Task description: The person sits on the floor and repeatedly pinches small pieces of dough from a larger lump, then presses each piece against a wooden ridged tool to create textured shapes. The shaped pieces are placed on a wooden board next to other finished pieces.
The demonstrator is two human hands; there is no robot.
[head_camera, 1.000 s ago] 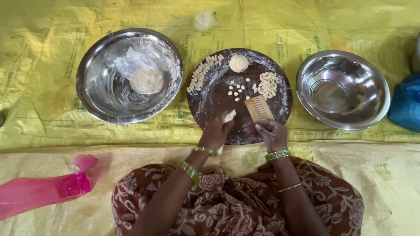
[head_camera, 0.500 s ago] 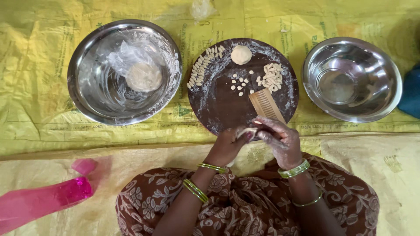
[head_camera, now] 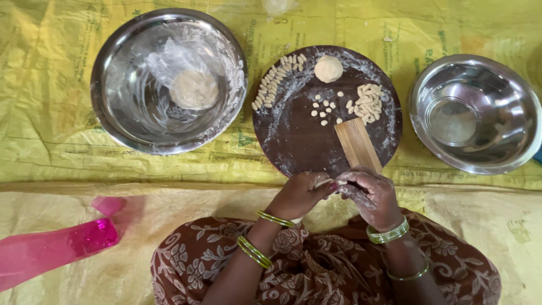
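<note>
While both hands are meeting at the round board's [head_camera: 293,141] 6 o'clock edge, left hand [head_camera: 298,196] and right hand [head_camera: 370,195] are pinching a small dough piece [head_camera: 323,183] beside the ridged wooden paddle [head_camera: 357,146]; shaping step, apparently.

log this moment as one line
left hand: pinching dough bit | right hand: on ridged wooden paddle | round board: shaped pieces

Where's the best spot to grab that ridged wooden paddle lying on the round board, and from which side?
Probably the ridged wooden paddle by its long edges near the lower end, from the person's side. It lies flat, slanted on the round board, its far end close to dough pieces, its near end by the right hand.
</note>
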